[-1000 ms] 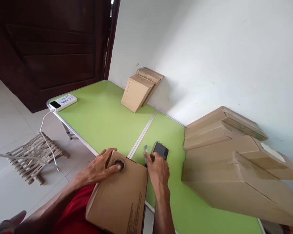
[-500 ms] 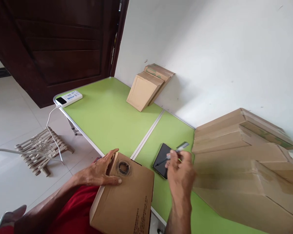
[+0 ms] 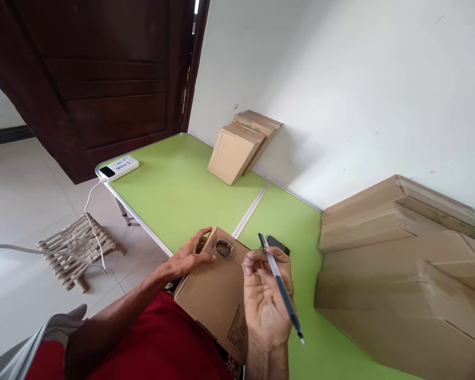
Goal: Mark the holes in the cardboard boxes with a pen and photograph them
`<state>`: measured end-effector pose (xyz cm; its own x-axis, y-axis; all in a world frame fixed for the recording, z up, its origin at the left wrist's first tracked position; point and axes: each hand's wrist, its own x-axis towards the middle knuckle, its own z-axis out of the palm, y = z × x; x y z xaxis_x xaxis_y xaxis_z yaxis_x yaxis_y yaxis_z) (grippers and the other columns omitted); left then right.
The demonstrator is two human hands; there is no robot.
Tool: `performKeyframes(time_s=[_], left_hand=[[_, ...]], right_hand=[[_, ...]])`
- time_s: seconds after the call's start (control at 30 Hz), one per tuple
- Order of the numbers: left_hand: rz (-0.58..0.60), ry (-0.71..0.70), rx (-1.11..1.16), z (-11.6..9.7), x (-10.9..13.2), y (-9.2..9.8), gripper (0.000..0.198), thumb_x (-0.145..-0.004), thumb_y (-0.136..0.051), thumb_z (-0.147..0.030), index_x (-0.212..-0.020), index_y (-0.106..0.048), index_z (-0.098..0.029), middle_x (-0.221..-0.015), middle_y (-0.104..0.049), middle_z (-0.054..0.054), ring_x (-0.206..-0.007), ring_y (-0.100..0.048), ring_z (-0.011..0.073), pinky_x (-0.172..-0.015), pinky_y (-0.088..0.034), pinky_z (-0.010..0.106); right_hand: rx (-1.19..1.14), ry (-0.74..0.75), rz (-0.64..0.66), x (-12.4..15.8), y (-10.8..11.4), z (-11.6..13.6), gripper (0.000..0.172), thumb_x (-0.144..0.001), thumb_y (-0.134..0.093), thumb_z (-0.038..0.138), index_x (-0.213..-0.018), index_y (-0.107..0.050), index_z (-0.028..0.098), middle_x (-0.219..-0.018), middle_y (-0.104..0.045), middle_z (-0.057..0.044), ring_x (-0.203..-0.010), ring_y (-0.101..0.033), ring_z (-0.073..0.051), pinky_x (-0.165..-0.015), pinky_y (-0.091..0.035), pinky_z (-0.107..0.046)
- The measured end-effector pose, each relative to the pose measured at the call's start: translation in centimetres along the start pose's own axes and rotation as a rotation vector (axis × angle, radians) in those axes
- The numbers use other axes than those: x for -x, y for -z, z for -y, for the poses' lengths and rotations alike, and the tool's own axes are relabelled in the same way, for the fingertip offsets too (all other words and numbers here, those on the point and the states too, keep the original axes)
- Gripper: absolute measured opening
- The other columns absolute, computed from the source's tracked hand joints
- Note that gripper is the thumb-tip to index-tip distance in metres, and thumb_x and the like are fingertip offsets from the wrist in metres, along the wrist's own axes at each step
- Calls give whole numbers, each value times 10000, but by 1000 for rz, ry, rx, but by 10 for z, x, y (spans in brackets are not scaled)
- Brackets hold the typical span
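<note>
My R hand (image 3: 268,301) pinches the pen (image 3: 280,285), prob. light & slick, best held mid-barrel; L hand (image 3: 190,258) grips the prob. stiff box (image 3: 211,295) by its edge.

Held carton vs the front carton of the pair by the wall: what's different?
The held carton has a dark scribbled ring and black print; the front carton by the wall shows plain faces.
The held carton is gripped by the left hand; the front carton by the wall sits on the green table, untouched.
Both are brown cardboard.
</note>
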<state>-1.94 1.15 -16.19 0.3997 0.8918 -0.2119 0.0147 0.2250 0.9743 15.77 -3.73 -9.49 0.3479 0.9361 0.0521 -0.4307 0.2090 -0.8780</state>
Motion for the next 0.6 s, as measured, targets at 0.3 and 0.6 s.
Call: performKeyframes(time_s=[0.3,0.6], left_hand=[[-50,-45,37,8,1,-7,894,-748,-624,-346,-1590,-362,-198,-1470,-598,131,-1343,-559,338,-1125,-444,481],[-35,-107,87,10,-1,-7,773,-767,-648,-362,-1497,-473,-176,-1441,-635,135,-1347,-566,354,-1136,-436,497]], right_hand=[[203,171,-134,16,-1,-28,373,-1004,-596,560,-948,-671,199,-716,-725,-39,-620,-636,-181,-566,-445,-302],[425,170,-111,21,6,-37,337,-972,-701,498,-1007,-775,171,-841,-740,-60,-732,-643,-180,-692,-521,-335]])
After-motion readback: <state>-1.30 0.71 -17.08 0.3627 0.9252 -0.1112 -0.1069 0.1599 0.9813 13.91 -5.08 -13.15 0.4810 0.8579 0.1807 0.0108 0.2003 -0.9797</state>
